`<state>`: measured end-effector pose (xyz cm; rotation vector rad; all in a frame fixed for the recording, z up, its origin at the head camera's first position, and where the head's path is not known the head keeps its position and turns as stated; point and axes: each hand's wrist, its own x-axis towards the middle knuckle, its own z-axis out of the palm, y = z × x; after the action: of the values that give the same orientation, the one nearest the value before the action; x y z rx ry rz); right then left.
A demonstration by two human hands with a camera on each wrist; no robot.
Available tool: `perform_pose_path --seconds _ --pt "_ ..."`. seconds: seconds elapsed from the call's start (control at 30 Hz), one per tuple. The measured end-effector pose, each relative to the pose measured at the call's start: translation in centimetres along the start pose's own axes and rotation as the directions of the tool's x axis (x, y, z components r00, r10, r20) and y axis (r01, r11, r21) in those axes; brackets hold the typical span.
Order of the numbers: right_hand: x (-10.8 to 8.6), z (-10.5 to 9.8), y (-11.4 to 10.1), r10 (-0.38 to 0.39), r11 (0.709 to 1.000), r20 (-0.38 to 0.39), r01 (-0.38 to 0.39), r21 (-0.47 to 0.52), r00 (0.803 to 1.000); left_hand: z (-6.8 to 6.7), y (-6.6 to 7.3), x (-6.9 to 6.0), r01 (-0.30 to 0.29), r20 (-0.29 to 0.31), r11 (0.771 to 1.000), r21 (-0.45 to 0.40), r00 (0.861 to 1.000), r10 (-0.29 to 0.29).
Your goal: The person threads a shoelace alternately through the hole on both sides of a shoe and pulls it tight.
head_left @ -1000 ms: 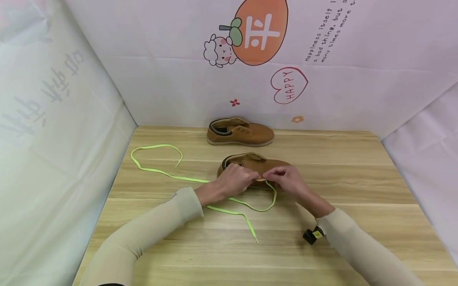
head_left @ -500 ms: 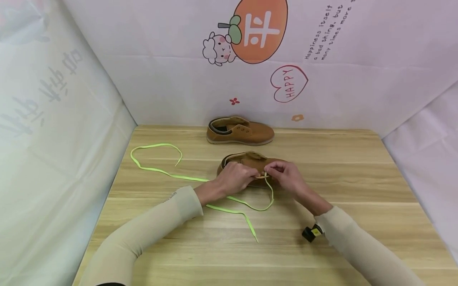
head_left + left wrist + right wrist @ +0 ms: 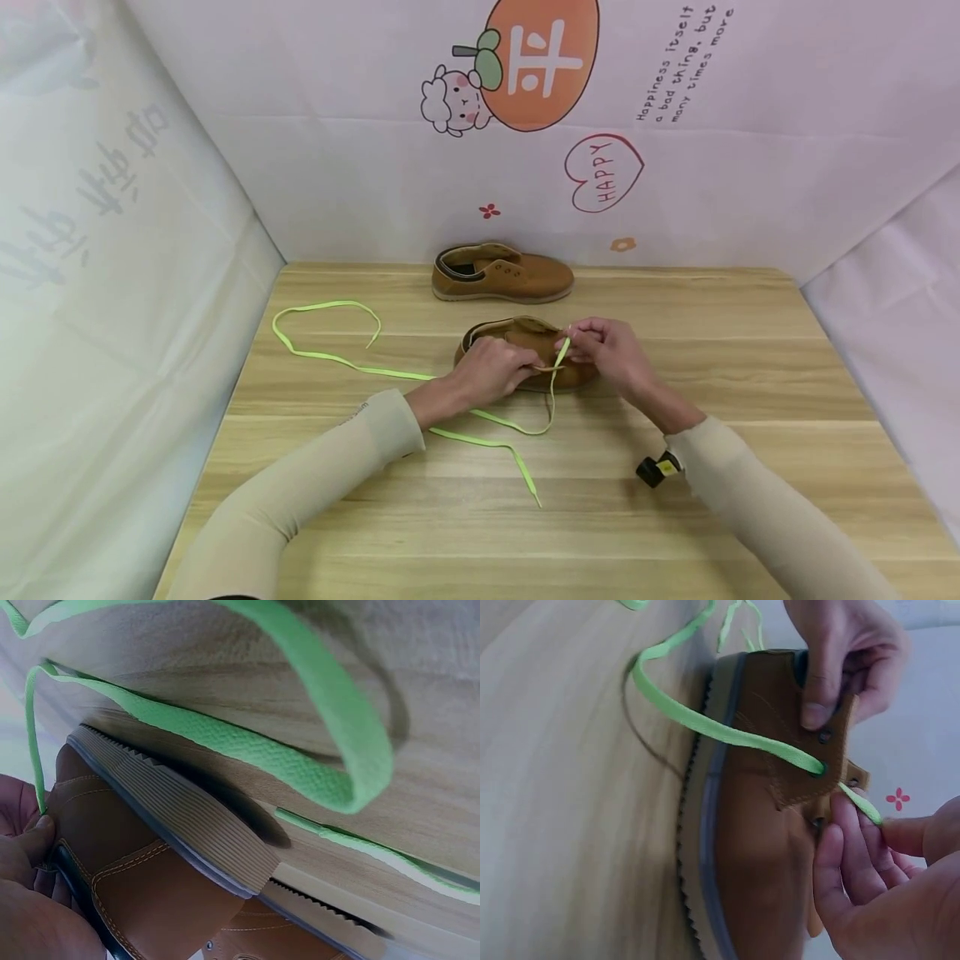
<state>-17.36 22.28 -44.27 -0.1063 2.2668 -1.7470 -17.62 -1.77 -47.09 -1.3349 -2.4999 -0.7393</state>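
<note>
A brown leather shoe [image 3: 757, 847] stands on the table, partly covered by both hands in the head view. My left hand [image 3: 491, 369] grips its near eyelet flap [image 3: 806, 754], thumb on the outer side in the right wrist view. A flat neon-green shoelace [image 3: 727, 735] passes through the front eyelet of that flap. On the flap's inner side, my right hand [image 3: 617, 357] pinches the lace's end between thumb and fingers. The long rest of the lace [image 3: 360, 369] trails left beneath my left forearm. Also in the left wrist view, the ribbed sole [image 3: 180, 810] faces the camera.
A matching brown shoe [image 3: 517, 279], unlaced, stands behind, near the back wall. Another lace end [image 3: 528, 479] lies on the wooden table [image 3: 420, 533] in front. A small black device [image 3: 656, 471] sits at my right wrist. White printed sheets [image 3: 360, 150] enclose the back and sides.
My right hand has moved slightly up and right, drawing the lace's end through the eyelet. The lace's near loop has shifted left and tightened. My left hand keeps its grip on the flap.
</note>
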Motion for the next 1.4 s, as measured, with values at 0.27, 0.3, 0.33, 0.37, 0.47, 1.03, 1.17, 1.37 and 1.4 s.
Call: perform_pose_path --seconds 0.27,0.3,0.33,0.37,0.47,1.03,1.17,1.37,1.4 --pt "0.6 -0.9 -1.2 0.04 0.996 0.013 -0.041 0.085 0.999 -0.2 0.0 -0.1 0.015 0.006 1.0 -0.022 1.0 -0.015" --pt "0.6 -0.9 -1.4 0.043 0.995 0.012 -0.044 0.088 0.999 -0.2 0.0 -0.1 0.017 0.008 1.0 -0.024 1.0 -0.017" --pt "0.6 -1.0 -1.5 0.048 0.994 0.007 -0.049 0.096 0.999 -0.2 0.0 0.0 0.018 0.01 0.999 -0.028 1.0 -0.018" --pt "0.6 -1.1 -1.6 0.05 0.994 0.003 -0.051 0.1 0.999 -0.2 0.0 -0.1 0.02 0.012 0.999 -0.032 1.0 -0.02" --pt "0.8 -1.2 -1.8 0.061 0.99 -0.018 -0.058 0.127 0.998 -0.2 0.0 0.0 0.032 0.022 0.999 -0.035 0.999 -0.031" --pt "1.8 -3.0 -3.1 0.009 0.96 -0.107 0.021 0.279 0.994 -0.3 0.2 0.0 0.055 0.019 0.997 -0.045 0.998 -0.054" --pt "2.1 -3.3 -3.2 0.002 0.945 -0.108 0.034 0.326 0.994 -0.4 0.1 0.2 0.066 0.03 0.997 -0.049 0.997 -0.065" --pt "2.5 -3.4 -2.9 0.009 0.922 -0.093 0.027 0.385 0.996 -0.8 0.1 0.6 0.104 0.073 0.992 -0.071 0.992 -0.099" --pt "2.5 -3.4 -2.8 0.01 0.919 -0.091 0.027 0.393 0.996 -0.9 0.1 0.7 0.11 0.075 0.992 -0.07 0.992 -0.104"
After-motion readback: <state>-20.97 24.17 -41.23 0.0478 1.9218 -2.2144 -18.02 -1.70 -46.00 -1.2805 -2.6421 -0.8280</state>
